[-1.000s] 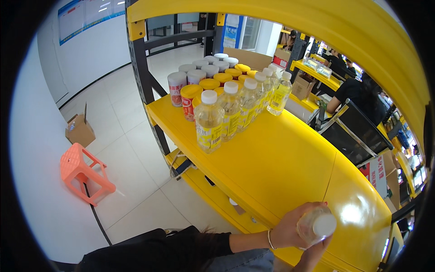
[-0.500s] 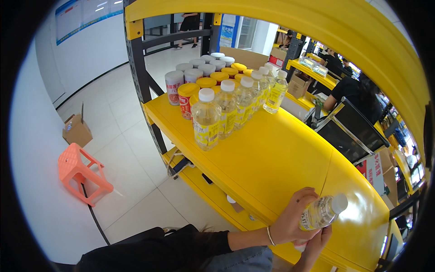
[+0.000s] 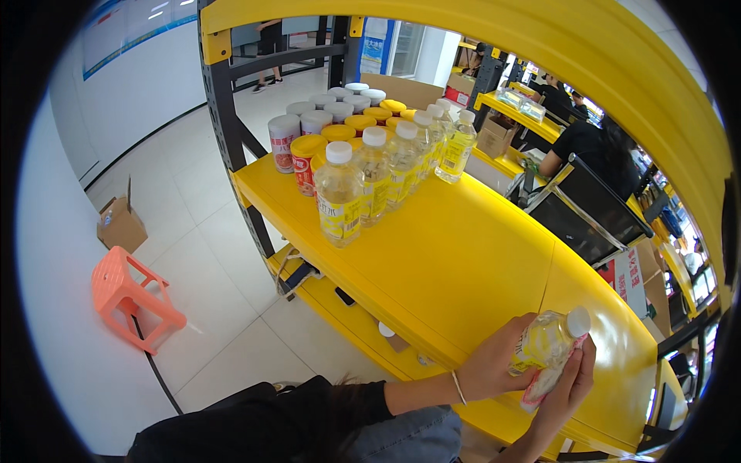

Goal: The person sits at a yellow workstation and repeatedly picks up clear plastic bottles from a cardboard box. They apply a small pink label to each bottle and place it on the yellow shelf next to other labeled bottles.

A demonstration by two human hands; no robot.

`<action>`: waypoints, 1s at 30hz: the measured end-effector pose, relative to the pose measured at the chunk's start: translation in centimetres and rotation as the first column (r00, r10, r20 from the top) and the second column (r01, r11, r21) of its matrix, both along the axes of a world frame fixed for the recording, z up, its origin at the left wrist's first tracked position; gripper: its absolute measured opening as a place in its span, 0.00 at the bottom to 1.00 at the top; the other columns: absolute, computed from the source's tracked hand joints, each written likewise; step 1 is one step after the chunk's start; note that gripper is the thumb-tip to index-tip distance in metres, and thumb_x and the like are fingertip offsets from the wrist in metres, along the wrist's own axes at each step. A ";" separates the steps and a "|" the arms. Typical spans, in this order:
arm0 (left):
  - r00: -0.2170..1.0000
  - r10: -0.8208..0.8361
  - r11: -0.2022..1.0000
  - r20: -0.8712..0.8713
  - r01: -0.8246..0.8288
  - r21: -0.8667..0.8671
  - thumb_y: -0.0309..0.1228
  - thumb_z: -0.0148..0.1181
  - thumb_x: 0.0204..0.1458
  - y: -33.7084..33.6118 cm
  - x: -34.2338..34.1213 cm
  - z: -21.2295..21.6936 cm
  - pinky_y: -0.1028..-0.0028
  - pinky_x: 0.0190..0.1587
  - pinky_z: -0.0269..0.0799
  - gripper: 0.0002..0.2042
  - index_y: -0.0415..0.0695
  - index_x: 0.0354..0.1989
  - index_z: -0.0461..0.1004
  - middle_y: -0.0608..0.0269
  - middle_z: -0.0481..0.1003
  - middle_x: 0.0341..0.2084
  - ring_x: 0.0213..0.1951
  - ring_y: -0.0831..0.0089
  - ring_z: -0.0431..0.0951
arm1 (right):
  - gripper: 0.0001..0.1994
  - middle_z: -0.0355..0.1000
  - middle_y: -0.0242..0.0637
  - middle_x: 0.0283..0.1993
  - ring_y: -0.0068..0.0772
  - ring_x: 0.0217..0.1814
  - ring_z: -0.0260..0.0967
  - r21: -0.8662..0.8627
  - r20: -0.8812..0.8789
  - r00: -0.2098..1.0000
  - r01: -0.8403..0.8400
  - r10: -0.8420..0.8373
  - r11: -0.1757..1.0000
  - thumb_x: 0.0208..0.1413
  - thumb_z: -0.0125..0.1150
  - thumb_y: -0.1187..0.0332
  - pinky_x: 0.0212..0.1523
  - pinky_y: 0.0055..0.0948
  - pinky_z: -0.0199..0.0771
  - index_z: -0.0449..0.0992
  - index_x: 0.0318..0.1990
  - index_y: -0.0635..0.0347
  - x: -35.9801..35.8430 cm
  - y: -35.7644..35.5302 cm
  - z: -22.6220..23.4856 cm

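Note:
Over the near right part of the yellow shelf (image 3: 478, 255), my left hand (image 3: 494, 359), with a bangle at its wrist, is closed around a clear plastic bottle (image 3: 540, 339). The bottle has a yellow label and a white cap, and is tilted with its cap up and to the right. My right hand (image 3: 567, 386) is closed on a white cloth-like piece with a pink-red edge (image 3: 546, 383), pressed against the bottle's side. Whether it is cloth or a packet I cannot tell. Farther left on the shelf stands a row of similar bottles (image 3: 340, 197), all upright.
Behind the bottles are red cans with yellow lids (image 3: 309, 162) and cans with grey lids (image 3: 284, 143). A dark shelf post (image 3: 224, 116) rises at the left. An orange stool (image 3: 135, 297) and a cardboard box (image 3: 121, 225) are on the floor. A black chair (image 3: 590, 208) with a seated person is beyond the shelf.
My right hand has come up and right along the bottle, bringing the pink-edged white piece more into sight. The bottle has turned slightly in my left hand. The view has shifted a little.

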State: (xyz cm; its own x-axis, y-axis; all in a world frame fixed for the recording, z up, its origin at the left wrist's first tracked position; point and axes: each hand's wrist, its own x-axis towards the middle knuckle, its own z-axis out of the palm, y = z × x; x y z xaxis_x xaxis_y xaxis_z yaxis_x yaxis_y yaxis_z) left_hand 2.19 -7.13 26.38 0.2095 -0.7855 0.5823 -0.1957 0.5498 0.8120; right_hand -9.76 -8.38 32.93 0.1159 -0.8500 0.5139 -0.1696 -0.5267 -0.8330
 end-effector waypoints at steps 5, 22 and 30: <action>1.000 -0.012 0.999 0.013 0.012 -0.030 0.32 0.61 0.41 -0.2 -0.2 -0.3 0.63 0.58 0.57 0.36 0.36 0.59 0.51 0.43 0.60 0.52 0.56 0.50 0.62 | 0.16 0.68 0.39 0.48 0.30 0.49 0.64 0.206 0.153 0.987 0.013 -0.046 0.979 0.58 0.43 0.73 0.52 0.28 0.63 0.66 0.52 0.68 0.7 -1.2 -3.2; 0.961 0.185 0.983 0.206 -0.181 -0.036 0.37 0.68 0.38 1.1 1.8 1.2 0.62 0.56 0.58 0.36 0.41 0.57 0.57 0.49 0.62 0.50 0.53 0.55 0.62 | 0.07 0.66 0.37 0.28 0.30 0.26 0.63 -0.012 0.008 1.000 0.011 -0.011 1.000 0.50 0.48 0.75 0.29 0.27 0.64 0.68 0.37 0.66 -1.7 -1.8 -7.4; 0.985 0.057 0.998 0.166 -0.057 -0.009 0.31 0.64 0.43 3.5 5.2 0.3 0.66 0.53 0.62 0.27 0.41 0.54 0.63 0.51 0.67 0.46 0.49 0.59 0.67 | 0.15 0.68 0.39 0.33 0.35 0.33 0.67 -0.081 -0.230 0.972 -0.062 0.042 0.995 0.49 0.58 0.71 0.37 0.28 0.67 0.67 0.44 0.64 0.2 0.5 -5.1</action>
